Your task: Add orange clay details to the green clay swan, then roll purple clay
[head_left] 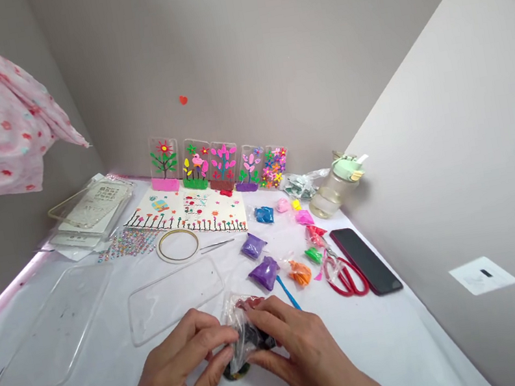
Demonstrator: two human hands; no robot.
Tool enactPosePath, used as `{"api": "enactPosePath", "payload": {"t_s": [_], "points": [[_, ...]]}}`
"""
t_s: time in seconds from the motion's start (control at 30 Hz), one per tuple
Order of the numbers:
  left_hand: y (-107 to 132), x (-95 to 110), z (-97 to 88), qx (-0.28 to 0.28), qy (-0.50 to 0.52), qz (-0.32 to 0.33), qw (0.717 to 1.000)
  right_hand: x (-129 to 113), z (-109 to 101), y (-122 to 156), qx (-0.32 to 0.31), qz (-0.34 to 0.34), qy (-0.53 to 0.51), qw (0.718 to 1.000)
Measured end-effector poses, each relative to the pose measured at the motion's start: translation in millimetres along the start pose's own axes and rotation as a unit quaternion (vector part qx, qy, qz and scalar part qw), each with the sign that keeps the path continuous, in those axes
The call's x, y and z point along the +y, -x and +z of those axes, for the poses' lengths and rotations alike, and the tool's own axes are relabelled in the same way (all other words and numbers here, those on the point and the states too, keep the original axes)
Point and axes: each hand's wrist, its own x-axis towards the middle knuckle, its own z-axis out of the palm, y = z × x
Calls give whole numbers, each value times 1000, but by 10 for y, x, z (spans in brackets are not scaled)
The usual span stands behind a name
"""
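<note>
Between my hands is a clear plastic bag [232, 316] with a lump of black clay [251, 337] in it. My left hand [173, 368] is closed, its thumb and fingers pinching the left side of the bag. Curled over the opposite side, my right hand [305, 343] grips the bag around the clay and hides part of it. Something reddish shows behind the bag by my right fingers; I cannot make out what it is. Under the bag, a dark, rounded, patterned object [238, 373] is partly hidden. A clear phone case [174, 299] lies just beyond my left hand.
Bagged colored clay [265, 274], a blue tool [288, 292], red-handled scissors [345, 276] and a phone [366, 260] lie to the right. Tape [160, 254], tweezers [217, 246] and a larger clear case [57, 328] are left. Decorated cases [164, 162] lean on the wall beside a jar [330, 197].
</note>
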Motion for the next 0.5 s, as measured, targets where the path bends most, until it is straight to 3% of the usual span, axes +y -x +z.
{"api": "enactPosePath", "payload": {"t_s": [0.2, 0.5], "points": [[-14, -74, -8, -39, -99, 13, 994, 27, 82, 5, 46, -37, 48, 997], [21, -116, 14, -8, -140, 74, 987, -2, 184, 10, 137, -90, 126, 978]]}}
